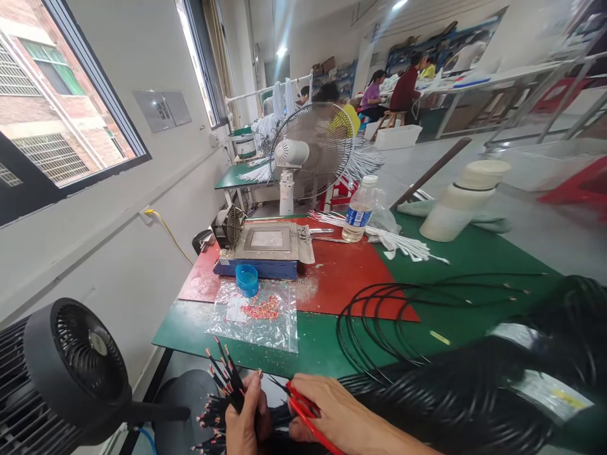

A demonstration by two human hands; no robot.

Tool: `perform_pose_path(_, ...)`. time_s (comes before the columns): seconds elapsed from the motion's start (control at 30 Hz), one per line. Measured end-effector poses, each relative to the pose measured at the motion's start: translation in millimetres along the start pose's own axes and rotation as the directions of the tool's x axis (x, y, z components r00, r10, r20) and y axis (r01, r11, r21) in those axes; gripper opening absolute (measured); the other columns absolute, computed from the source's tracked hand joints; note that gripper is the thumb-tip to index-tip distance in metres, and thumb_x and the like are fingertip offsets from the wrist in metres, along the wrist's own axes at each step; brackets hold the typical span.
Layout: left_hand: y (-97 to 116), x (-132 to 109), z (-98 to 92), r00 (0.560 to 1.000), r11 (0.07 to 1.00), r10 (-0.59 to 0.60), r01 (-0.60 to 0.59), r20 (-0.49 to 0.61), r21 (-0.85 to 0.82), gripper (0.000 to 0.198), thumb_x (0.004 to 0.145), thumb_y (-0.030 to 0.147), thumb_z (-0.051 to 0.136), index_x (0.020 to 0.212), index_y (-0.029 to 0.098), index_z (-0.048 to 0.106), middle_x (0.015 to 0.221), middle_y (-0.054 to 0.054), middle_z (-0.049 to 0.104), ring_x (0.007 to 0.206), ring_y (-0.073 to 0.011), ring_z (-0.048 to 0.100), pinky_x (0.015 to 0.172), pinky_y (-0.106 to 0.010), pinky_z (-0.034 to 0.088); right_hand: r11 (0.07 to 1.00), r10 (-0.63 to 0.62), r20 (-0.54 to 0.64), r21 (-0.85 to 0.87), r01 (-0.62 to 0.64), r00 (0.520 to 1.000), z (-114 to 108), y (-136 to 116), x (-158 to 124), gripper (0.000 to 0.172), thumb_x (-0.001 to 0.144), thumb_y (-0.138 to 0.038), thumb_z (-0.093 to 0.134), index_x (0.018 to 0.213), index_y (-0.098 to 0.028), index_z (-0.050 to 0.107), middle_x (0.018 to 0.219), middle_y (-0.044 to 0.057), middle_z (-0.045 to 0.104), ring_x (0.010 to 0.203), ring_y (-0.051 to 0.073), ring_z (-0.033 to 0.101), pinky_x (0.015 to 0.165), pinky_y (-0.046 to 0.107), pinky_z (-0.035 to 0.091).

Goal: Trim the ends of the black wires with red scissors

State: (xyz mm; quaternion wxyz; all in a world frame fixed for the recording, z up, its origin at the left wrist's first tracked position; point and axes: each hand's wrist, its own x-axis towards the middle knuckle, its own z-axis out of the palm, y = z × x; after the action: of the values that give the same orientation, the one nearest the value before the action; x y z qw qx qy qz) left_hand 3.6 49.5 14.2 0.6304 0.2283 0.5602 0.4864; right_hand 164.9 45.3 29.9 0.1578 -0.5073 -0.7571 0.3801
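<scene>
My left hand (246,414) is closed around black cables (230,379) whose cut ends show red and copper-coloured tips. More cable ends hang just left of it, low in the view. To its right, my right hand (327,404) grips the red handles of a cutting tool (306,411). The tool's dark tips point up and left toward my left hand, a short way from it. A large bundle of black cables (441,392) lies at the right on the green table, with loose loops (374,309) beside it.
On the table (317,354) stand a soldering pot (265,243), blue cup (247,280), plastic bag (284,322) with red bits, bottle (358,212) and white jug (462,205). A black fan (76,354) is at left, a white fan (310,151) behind. People sit farther back.
</scene>
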Motion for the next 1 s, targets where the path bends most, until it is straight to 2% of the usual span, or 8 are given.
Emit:
perform_pose_path(0.1,1.0,-1.0,6.1,0.999,0.999,0.004,-0.002,-0.041,0.035,0.039,0.053,0.049,0.070,0.064,0.015,0.055,0.036,0.011,0.031,0.030,0.0002,0.019,0.035,-0.017,0.009,0.999,-0.008,-0.039,-0.032,0.007,0.999,3.6,1.6,3.9,0.036,0.081,-0.051,0.049,0.066,-0.018,0.044,0.065,-0.004,0.049,0.056,0.009,0.034,0.052,0.022,0.019)
perform_pose_path(0.2,0.6,-0.7,9.4,0.999,0.998,0.016,-0.013,-0.049,0.054,0.046,0.051,0.049,0.072,0.076,0.013,0.058,0.036,0.011,0.034,0.030,0.0000,0.020,0.036,-0.017,0.009,0.997,-0.015,-0.066,-0.074,0.010,0.998,0.5,3.7,7.3,0.036,0.085,-0.047,0.044,0.063,-0.018,0.043,0.062,-0.004,0.049,0.055,0.009,0.034,0.052,0.023,0.018)
perform_pose_path(0.37,-1.8,3.2,11.3,0.998,0.997,0.028,-0.024,-0.052,0.076,0.045,0.051,0.049,0.072,0.075,0.013,0.058,0.036,0.011,0.032,0.032,-0.0004,0.021,0.037,-0.018,0.009,0.992,-0.041,-0.087,-0.121,0.031,0.995,-6.2,6.5,8.0,0.037,0.084,-0.046,0.045,0.061,-0.018,0.040,0.061,-0.003,0.048,0.054,0.009,0.030,0.052,0.024,0.016)
perform_pose_path(0.57,-1.5,12.1,13.6,0.999,0.994,0.018,-0.013,-0.045,0.108,0.054,0.048,0.052,0.072,0.081,0.011,0.061,0.038,0.010,0.032,0.035,-0.0010,0.022,0.039,-0.018,0.010,0.996,-0.030,-0.089,-0.081,0.023,0.996,-10.4,12.6,13.4,0.044,0.083,-0.049,0.044,0.056,-0.017,0.034,0.051,-0.005,0.034,0.049,0.008,0.022,0.049,0.023,0.015)
perform_pose_path(0.77,-4.1,27.7,17.6,1.000,0.987,0.028,-0.027,-0.004,0.158,0.057,0.052,0.053,0.069,0.085,0.009,0.059,0.037,0.011,0.031,0.033,-0.0007,0.021,0.038,-0.019,0.011,0.998,0.016,-0.144,-0.057,-0.024,0.989,-14.8,22.6,24.5,0.049,0.078,-0.048,0.054,0.049,-0.015,0.031,0.047,-0.006,0.021,0.047,0.007,0.014,0.047,0.024,0.013)
perform_pose_path(0.9,-9.0,36.2,15.3,0.997,0.988,0.060,-0.067,0.051,0.139,0.051,0.057,0.050,0.067,0.087,0.010,0.058,0.045,0.007,0.044,0.032,-0.0005,0.026,0.037,-0.019,0.013,0.987,0.096,-0.171,0.147,-0.071,0.981,-14.9,28.2,35.4,0.048,0.074,-0.048,0.057,0.047,-0.015,0.033,0.046,-0.006,0.022,0.045,0.005,0.020,0.045,0.022,0.014)
perform_pose_path(0.97,-11.2,37.3,11.9,0.994,0.987,0.076,-0.087,0.081,0.133,0.051,0.060,0.048,0.066,0.093,0.010,0.057,0.043,0.006,0.047,0.032,-0.0019,0.029,0.037,-0.019,0.015,0.906,0.172,-0.114,0.408,-0.112,0.978,-13.7,27.2,41.1,0.045,0.073,-0.052,0.056,0.051,-0.016,0.042,0.044,-0.006,0.029,0.042,0.005,0.027,0.042,0.020,0.018)
perform_pose_path(1.0,-12.0,36.9,10.0,0.993,0.988,0.068,-0.080,0.094,0.129,0.053,0.060,0.047,0.066,0.097,0.010,0.056,0.040,0.006,0.045,0.032,-0.0030,0.030,0.038,-0.019,0.016,0.825,0.200,-0.064,0.550,-0.133,0.978,-13.0,25.5,43.7,0.043,0.072,-0.055,0.055,0.055,-0.016,0.046,0.044,-0.006,0.033,0.039,0.005,0.029,0.041,0.019,0.020)
